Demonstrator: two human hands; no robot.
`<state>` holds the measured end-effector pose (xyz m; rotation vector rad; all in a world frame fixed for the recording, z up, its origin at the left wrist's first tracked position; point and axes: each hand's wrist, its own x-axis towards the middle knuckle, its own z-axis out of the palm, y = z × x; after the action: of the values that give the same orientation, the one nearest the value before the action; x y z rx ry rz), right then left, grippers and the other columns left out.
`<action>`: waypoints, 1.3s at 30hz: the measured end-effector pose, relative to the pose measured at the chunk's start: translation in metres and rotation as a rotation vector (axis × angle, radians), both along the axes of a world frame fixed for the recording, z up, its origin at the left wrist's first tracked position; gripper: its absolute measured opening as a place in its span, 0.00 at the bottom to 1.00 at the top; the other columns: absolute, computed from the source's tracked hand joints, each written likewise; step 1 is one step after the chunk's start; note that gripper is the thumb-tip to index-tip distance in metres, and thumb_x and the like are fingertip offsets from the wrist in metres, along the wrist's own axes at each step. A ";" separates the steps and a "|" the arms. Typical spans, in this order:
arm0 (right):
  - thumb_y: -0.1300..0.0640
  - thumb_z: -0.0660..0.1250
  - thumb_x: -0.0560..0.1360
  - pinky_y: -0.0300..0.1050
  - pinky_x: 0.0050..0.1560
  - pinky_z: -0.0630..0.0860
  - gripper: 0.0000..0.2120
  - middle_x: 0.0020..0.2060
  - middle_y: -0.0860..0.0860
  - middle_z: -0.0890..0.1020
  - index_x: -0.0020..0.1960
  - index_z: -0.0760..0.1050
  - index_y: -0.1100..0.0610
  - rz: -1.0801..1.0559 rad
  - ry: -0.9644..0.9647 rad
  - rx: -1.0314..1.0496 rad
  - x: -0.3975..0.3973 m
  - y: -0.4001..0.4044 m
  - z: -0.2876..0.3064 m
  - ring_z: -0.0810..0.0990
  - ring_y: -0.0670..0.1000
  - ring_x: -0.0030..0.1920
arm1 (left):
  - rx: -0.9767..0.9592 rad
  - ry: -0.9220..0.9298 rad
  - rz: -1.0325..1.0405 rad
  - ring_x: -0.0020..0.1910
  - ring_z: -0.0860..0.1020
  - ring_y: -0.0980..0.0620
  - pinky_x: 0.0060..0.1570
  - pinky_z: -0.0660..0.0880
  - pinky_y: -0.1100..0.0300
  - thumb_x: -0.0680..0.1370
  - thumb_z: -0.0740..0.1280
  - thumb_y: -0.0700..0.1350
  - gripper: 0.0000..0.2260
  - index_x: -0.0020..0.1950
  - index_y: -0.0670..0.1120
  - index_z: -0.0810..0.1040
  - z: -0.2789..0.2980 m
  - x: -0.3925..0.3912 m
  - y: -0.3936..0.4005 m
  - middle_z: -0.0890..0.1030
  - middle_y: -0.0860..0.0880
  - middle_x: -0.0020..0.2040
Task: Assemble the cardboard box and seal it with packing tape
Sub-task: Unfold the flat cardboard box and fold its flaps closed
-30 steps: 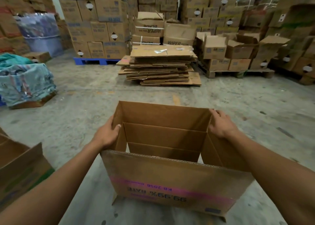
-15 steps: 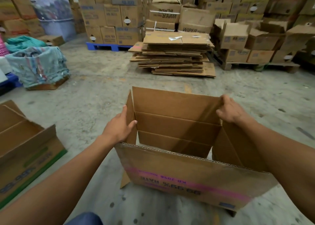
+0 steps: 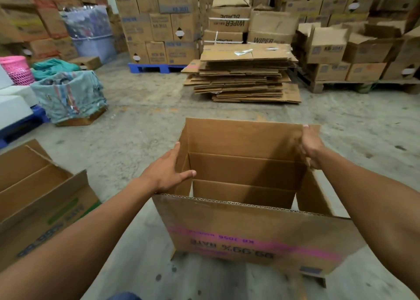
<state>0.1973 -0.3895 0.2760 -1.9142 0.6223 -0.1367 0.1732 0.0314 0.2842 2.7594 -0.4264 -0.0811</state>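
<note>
Grey concrete floor (image 3: 141, 122) ran through a storeroom walled with stacked cartons. On it, nearest the camera, stood the cardboard box (image 3: 247, 227), its mouth open upward and its flaps standing up; its long axis ran left to right across the view, the broad printed face turned toward the person. That face carried a pink band with dark lettering upside down, reading "99.99% RATE" and above it "KB 2056"; a small dark label sat at its lower right corner. The box was plain brown corrugated board, fluted edge showing along the near flap, and floor showed through a gap at the bottom right inside.

The left hand (image 3: 167, 174) rested against the box's left flap, fingers fairly straight, thumb pointing into the opening. The right hand (image 3: 310, 144) gripped the far right corner of the box, fingers curled over the top edge of the flap.

Left of the box stood another open carton (image 3: 43, 199) with green and blue print too blurred to read. Beyond the box lay a pile of flattened cardboard (image 3: 244, 77), and behind that pile cartons marked "WIPER" (image 3: 229, 20). Far left of the box sat a cloth-covered bundle (image 3: 70, 95) and a pink basket (image 3: 17, 69).
</note>
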 end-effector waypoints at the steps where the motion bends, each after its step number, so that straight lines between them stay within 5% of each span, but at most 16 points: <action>1: 0.37 0.46 0.79 0.54 0.60 0.68 0.28 0.64 0.53 0.75 0.69 0.68 0.53 0.001 -0.009 -0.015 -0.006 0.007 -0.003 0.73 0.58 0.66 | -0.020 0.014 -0.005 0.75 0.63 0.45 0.71 0.65 0.49 0.72 0.63 0.69 0.49 0.80 0.49 0.40 0.000 -0.002 -0.005 0.56 0.47 0.80; 3: 0.44 0.48 0.81 0.54 0.56 0.70 0.22 0.64 0.54 0.75 0.65 0.71 0.54 0.010 0.018 -0.045 -0.026 0.017 -0.021 0.74 0.58 0.63 | -0.043 0.015 -0.028 0.74 0.65 0.43 0.70 0.66 0.49 0.74 0.61 0.69 0.47 0.80 0.50 0.37 -0.002 -0.008 -0.021 0.56 0.45 0.80; 5: 0.53 0.53 0.82 0.55 0.63 0.72 0.17 0.65 0.57 0.75 0.63 0.74 0.58 0.115 0.126 -0.126 -0.050 0.024 -0.038 0.74 0.59 0.63 | -0.031 0.040 -0.057 0.73 0.66 0.41 0.69 0.66 0.50 0.77 0.60 0.65 0.43 0.79 0.50 0.37 -0.006 -0.015 -0.040 0.57 0.44 0.79; 8: 0.62 0.57 0.78 0.49 0.67 0.69 0.18 0.67 0.58 0.76 0.65 0.77 0.59 0.375 0.271 -0.432 -0.073 0.028 -0.053 0.73 0.59 0.67 | 0.031 0.150 -0.163 0.75 0.64 0.43 0.71 0.63 0.51 0.78 0.57 0.65 0.39 0.80 0.45 0.46 -0.018 -0.024 -0.061 0.57 0.43 0.79; 11: 0.50 0.57 0.79 0.57 0.74 0.60 0.27 0.78 0.54 0.60 0.77 0.59 0.48 0.512 0.496 -0.717 -0.091 0.031 -0.061 0.60 0.62 0.76 | 0.153 0.324 -0.287 0.77 0.59 0.45 0.74 0.57 0.52 0.79 0.56 0.64 0.36 0.80 0.46 0.49 -0.034 -0.031 -0.066 0.54 0.46 0.80; 15: 0.39 0.54 0.78 0.70 0.73 0.53 0.32 0.80 0.48 0.44 0.78 0.42 0.38 0.523 0.697 -0.847 -0.107 0.021 -0.082 0.43 0.65 0.78 | 0.460 0.432 -0.426 0.79 0.47 0.46 0.76 0.51 0.44 0.79 0.53 0.66 0.36 0.80 0.50 0.43 -0.059 -0.041 -0.064 0.44 0.52 0.81; 21: 0.39 0.58 0.78 0.69 0.70 0.57 0.32 0.80 0.45 0.49 0.78 0.48 0.40 0.457 0.676 -0.922 -0.118 0.021 -0.064 0.48 0.58 0.79 | 0.583 0.400 -0.423 0.79 0.42 0.47 0.73 0.53 0.37 0.79 0.51 0.67 0.37 0.79 0.54 0.37 -0.072 -0.047 -0.068 0.38 0.57 0.80; 24: 0.42 0.61 0.78 0.64 0.68 0.65 0.27 0.76 0.51 0.63 0.75 0.61 0.45 0.475 0.693 -0.881 -0.107 0.029 -0.053 0.62 0.60 0.74 | 0.619 0.402 -0.423 0.79 0.42 0.47 0.73 0.53 0.37 0.79 0.51 0.67 0.36 0.79 0.55 0.36 -0.076 -0.046 -0.066 0.37 0.57 0.79; 27: 0.47 0.59 0.79 0.54 0.61 0.75 0.17 0.63 0.53 0.78 0.65 0.74 0.51 0.341 0.406 -0.865 -0.090 0.039 -0.023 0.76 0.57 0.60 | 0.626 0.438 -0.436 0.79 0.41 0.46 0.74 0.52 0.38 0.79 0.51 0.66 0.36 0.79 0.54 0.36 -0.078 -0.046 -0.063 0.37 0.57 0.79; 31: 0.57 0.63 0.76 0.58 0.63 0.72 0.25 0.69 0.58 0.67 0.72 0.63 0.51 0.099 -0.151 -1.069 -0.067 0.046 0.020 0.67 0.60 0.67 | 0.599 0.469 -0.442 0.79 0.39 0.46 0.75 0.51 0.40 0.79 0.53 0.65 0.37 0.79 0.54 0.36 -0.091 -0.049 -0.050 0.36 0.56 0.79; 34: 0.58 0.64 0.74 0.62 0.67 0.66 0.34 0.74 0.56 0.61 0.76 0.55 0.45 0.141 -0.007 -1.125 -0.054 0.046 0.032 0.60 0.61 0.73 | 0.589 0.460 -0.445 0.79 0.39 0.45 0.76 0.49 0.41 0.80 0.53 0.64 0.36 0.79 0.53 0.36 -0.096 -0.051 -0.041 0.36 0.55 0.79; 39: 0.49 0.57 0.80 0.60 0.63 0.69 0.19 0.65 0.58 0.74 0.69 0.68 0.51 0.277 0.175 -1.057 -0.059 0.040 0.023 0.67 0.62 0.66 | 0.483 0.463 -0.404 0.79 0.43 0.42 0.76 0.49 0.42 0.80 0.53 0.64 0.35 0.80 0.51 0.39 -0.086 -0.052 -0.046 0.39 0.53 0.80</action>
<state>0.1382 -0.3490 0.2991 -3.0392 0.4044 -0.1323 0.1214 -0.0144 0.1981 2.9159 -0.9185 -1.0180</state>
